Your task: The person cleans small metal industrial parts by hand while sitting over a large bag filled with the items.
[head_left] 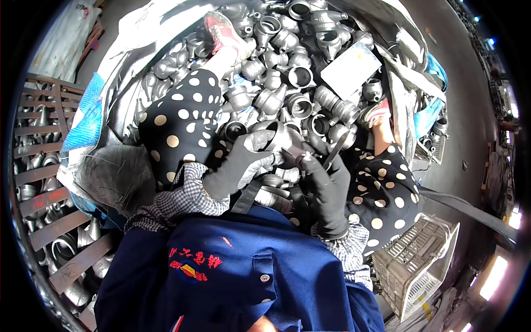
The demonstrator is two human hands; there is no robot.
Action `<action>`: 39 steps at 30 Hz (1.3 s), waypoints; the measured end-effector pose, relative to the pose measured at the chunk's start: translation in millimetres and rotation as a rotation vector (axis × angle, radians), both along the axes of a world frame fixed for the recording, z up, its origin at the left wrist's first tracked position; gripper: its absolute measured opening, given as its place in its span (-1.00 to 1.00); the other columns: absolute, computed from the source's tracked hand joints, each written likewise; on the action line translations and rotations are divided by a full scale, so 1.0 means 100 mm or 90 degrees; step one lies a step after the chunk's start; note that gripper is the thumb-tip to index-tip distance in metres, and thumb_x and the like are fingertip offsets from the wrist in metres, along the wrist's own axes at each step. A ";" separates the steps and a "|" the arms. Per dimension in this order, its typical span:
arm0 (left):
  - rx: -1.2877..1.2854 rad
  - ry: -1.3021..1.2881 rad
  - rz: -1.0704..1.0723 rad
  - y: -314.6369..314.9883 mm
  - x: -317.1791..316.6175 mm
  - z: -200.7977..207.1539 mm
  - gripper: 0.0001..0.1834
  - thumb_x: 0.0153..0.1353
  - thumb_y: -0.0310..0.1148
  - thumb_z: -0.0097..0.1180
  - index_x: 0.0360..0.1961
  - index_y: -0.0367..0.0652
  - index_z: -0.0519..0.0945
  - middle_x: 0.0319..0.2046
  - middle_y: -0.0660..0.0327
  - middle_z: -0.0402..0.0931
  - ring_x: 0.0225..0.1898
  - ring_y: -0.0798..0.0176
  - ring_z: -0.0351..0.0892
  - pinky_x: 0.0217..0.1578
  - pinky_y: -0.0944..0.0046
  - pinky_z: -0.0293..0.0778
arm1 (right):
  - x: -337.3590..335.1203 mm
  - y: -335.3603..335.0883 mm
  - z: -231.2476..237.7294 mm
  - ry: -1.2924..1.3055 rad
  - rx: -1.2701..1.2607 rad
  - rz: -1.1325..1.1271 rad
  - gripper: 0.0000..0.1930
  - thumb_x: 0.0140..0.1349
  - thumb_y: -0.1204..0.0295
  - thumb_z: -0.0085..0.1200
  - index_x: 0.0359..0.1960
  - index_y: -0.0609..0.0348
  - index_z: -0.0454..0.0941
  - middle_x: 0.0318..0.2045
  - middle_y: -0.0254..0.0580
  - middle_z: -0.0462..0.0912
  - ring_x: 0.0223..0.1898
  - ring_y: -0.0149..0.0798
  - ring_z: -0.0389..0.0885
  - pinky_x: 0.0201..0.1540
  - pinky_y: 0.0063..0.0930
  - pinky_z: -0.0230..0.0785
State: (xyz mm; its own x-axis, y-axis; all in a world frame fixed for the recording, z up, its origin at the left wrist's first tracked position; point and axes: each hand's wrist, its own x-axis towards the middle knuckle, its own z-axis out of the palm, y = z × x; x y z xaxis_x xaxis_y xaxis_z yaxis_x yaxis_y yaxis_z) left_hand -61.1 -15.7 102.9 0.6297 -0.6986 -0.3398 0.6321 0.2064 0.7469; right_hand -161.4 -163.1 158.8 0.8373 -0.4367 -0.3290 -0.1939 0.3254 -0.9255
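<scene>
My left hand point(249, 160), in a grey work glove, is closed around a grey metal casting point(280, 136) with a round open mouth. It holds the piece in front of my body, over the heap. Close by on the right, my right hand point(326, 180) wears a darker glove and grips a dark, narrow flat tool point(338, 148) that slants up and away. Its kind I cannot make out for sure. The fingers of my right hand meet the casting's right side. Under and beyond both hands lies a heap of similar grey castings point(300, 76).
A white sheet bag point(138, 39) with blue edging surrounds the heap and my legs. On the castings lies a pale rectangular piece point(351, 69). A rusty slatted metal crate point(44, 202) with more castings stands left. A plastic crate point(415, 257) sits right, near a dark strap point(467, 205).
</scene>
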 end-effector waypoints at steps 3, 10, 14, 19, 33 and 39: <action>0.007 -0.022 0.008 0.08 0.03 -0.07 -0.57 0.22 -0.61 0.07 0.14 -0.32 0.40 -0.15 0.23 0.55 -0.27 0.45 0.56 -0.25 0.45 0.54 | -0.01 -0.06 0.05 -0.033 -0.043 0.006 -0.51 0.37 0.46 -0.06 0.28 0.42 0.22 0.05 -0.07 0.55 0.02 -0.37 0.54 0.05 -0.55 0.37; -0.220 0.172 -0.008 0.21 0.23 -0.23 -0.50 0.17 -0.64 0.05 0.19 -0.32 0.39 -0.04 0.12 0.56 -0.07 0.22 0.61 -0.05 0.26 0.56 | -0.24 -0.03 0.25 0.065 -0.091 0.197 -0.57 0.36 0.52 -0.10 0.24 0.45 0.29 0.13 0.07 0.50 0.18 -0.28 0.43 0.23 -0.47 0.20; -0.186 0.127 -0.028 0.17 0.27 -0.34 -0.49 0.16 -0.68 0.01 0.19 -0.30 0.39 -0.03 0.12 0.56 -0.05 0.19 0.61 -0.03 0.19 0.56 | -0.16 -0.01 -0.09 0.060 -0.232 0.304 -0.53 0.36 0.47 -0.09 0.28 0.40 0.27 0.12 -0.04 0.53 0.14 -0.37 0.43 0.21 -0.55 0.19; -0.247 0.160 0.001 0.29 0.29 -0.58 -0.49 0.15 -0.74 -0.04 0.15 -0.17 0.46 -0.04 0.09 0.57 -0.04 0.14 0.61 -0.01 0.16 0.56 | -0.11 0.05 -0.20 0.011 -0.243 0.261 -0.55 0.32 0.48 -0.06 0.22 0.44 0.34 0.13 0.04 0.52 0.17 -0.29 0.43 0.24 -0.49 0.20; -0.340 0.261 -0.020 0.31 0.31 -0.47 -0.47 0.12 -0.78 -0.05 0.15 -0.23 0.43 -0.11 0.08 0.59 -0.13 0.22 0.63 -0.09 0.31 0.57 | -0.01 0.08 -0.35 0.092 -0.156 0.267 -0.66 0.34 0.50 -0.05 0.12 0.33 0.49 -0.48 -0.40 0.60 -0.49 -0.62 0.43 -0.45 -0.76 0.24; -0.280 0.222 0.014 0.30 0.28 -0.48 -0.48 0.12 -0.71 0.01 0.17 -0.31 0.38 -0.09 0.05 0.57 -0.11 0.22 0.62 -0.07 0.31 0.57 | 0.00 0.08 -0.39 0.120 -0.113 0.240 -0.74 0.26 0.55 0.02 -0.04 0.35 0.57 -0.43 -0.17 0.64 -0.42 -0.47 0.50 -0.34 -0.55 0.38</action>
